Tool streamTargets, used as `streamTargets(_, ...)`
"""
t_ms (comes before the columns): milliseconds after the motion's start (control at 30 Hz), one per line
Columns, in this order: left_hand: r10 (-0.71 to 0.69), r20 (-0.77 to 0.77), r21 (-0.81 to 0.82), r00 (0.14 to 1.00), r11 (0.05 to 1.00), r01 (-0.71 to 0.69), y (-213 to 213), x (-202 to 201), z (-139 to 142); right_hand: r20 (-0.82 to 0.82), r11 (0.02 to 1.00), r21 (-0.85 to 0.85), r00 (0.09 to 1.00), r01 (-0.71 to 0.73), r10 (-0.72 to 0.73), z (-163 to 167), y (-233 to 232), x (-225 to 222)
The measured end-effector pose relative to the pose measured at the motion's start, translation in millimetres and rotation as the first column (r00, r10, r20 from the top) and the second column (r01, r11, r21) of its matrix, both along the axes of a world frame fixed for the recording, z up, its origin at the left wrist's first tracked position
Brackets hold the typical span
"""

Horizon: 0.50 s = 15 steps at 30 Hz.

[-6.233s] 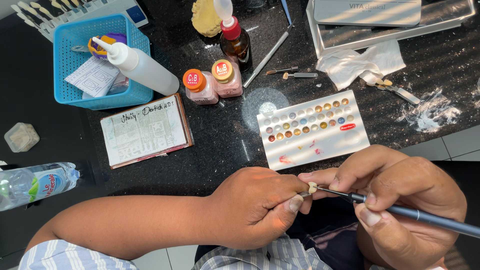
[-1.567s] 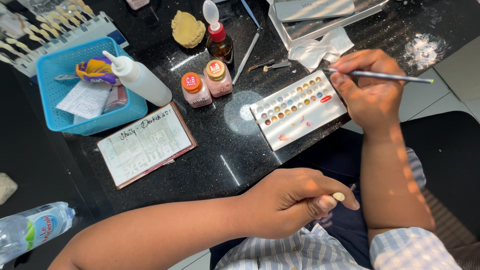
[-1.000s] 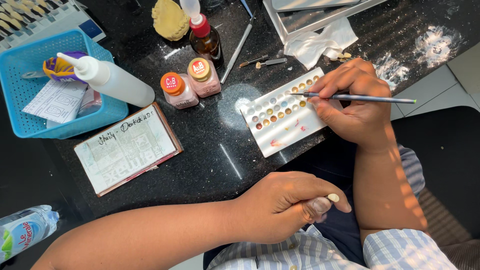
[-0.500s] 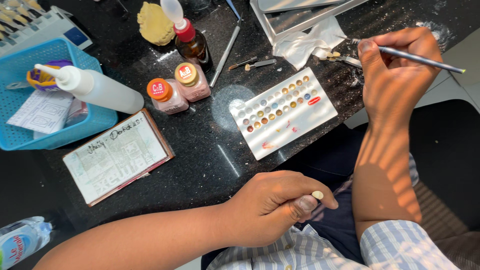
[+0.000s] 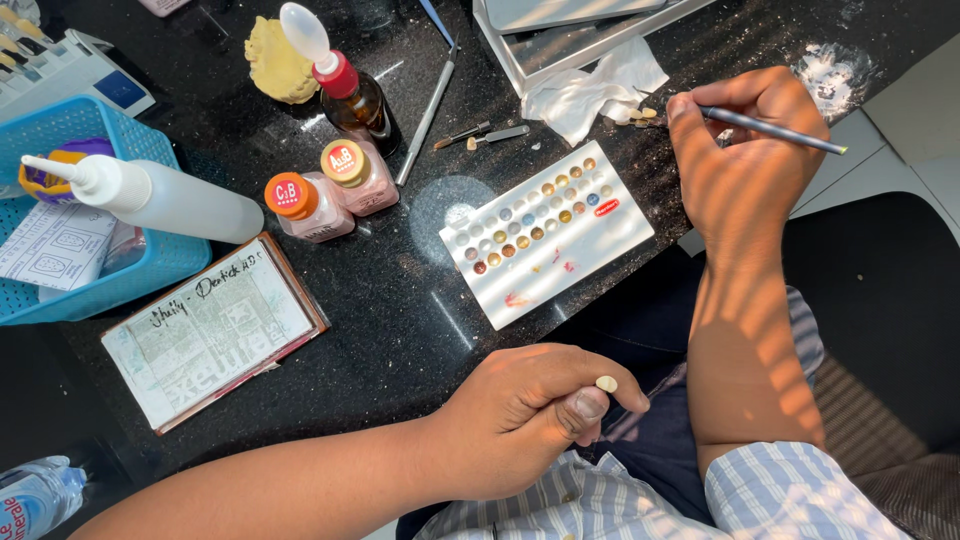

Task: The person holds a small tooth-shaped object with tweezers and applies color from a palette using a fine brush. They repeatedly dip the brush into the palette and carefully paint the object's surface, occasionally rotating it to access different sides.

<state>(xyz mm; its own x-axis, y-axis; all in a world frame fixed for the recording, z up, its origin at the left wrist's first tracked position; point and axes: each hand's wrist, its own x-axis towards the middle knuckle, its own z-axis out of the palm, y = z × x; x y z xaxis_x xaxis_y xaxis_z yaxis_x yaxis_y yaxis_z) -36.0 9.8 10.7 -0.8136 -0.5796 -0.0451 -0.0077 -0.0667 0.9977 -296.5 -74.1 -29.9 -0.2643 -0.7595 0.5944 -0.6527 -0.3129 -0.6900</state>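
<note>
**Two hands working apart, one on a tooth piece and one on a brush**

Two hands are sharing this dark stone worktop [image 5: 380, 310], and they are sitting well apart. At the far left a blue basket [image 5: 60, 290] is holding a white squeeze bottle [image 5: 160, 195], with a worn notebook [image 5: 215, 325] lying just below it. Two small pink jars [image 5: 335, 190] are standing beside a brown dropper bottle [image 5: 350, 95].

Lower down, the left hand [image 5: 520, 420] is curling closed, pinching a small cream tooth-shaped piece [image 5: 606, 384] between thumb and forefinger, close to the body. Up and to the right of it, the white palette [image 5: 545, 232] is lying slantwise, its rows of colour wells running from lower left to upper right.

Farther right, the right hand [image 5: 745, 160] is gripping a thin brush [image 5: 770, 130] pencil-fashion. The brush's long axis is running nearly level, tip pointing left toward the crumpled white tissue [image 5: 590, 90], handle trailing right. The palette is lying between both hands; the right hand is nearer to it.
</note>
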Motion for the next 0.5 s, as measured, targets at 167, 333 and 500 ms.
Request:
streamTargets(167, 0.01, 0.007, -0.006, 1.0, 1.0, -0.01, 1.2, 0.1, 0.2, -0.009, 0.997, -0.058, 0.998, -0.056, 0.055, -4.6, -0.1, -2.8)
streamTargets(333, 0.015, -0.005, -0.04, 1.0, 0.999, -0.015, 1.7, 0.8, 0.1, -0.026, 0.99, -0.106, 0.996, -0.09, 0.088, -6.4, -0.4, -4.0)
streamTargets(500, 0.012, -0.019, -0.017, 1.0, 1.0, -0.013, 1.8, 1.8, 1.2, -0.013, 0.993, -0.09, 0.997, -0.074, 0.073, -6.5, -0.6, -4.4)
